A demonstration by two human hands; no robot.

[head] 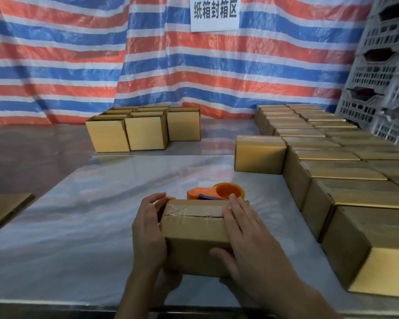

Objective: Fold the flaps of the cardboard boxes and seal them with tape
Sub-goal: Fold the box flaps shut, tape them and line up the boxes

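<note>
**As both hands hold it, taped cardboard box (194, 229) sits at the near edge of the table (78, 226)**

Curled at the fingers, the left hand (148, 233) grips the box's left end, fingertips hooked over its top edge. The right hand (242, 233) lies flat on the right of the top, thumb against the front face. Clear tape (194, 215) runs along the closed seam. Just behind, an orange tape dispenser (217, 192) is partly hidden by the box. Sealed boxes (332, 157) fill the right side; open boxes (143, 130) stand well apart, far left.

Striped tarp (55, 54) behind, white sign (214, 13) on it, grey crates (378, 72) stacked right.
</note>
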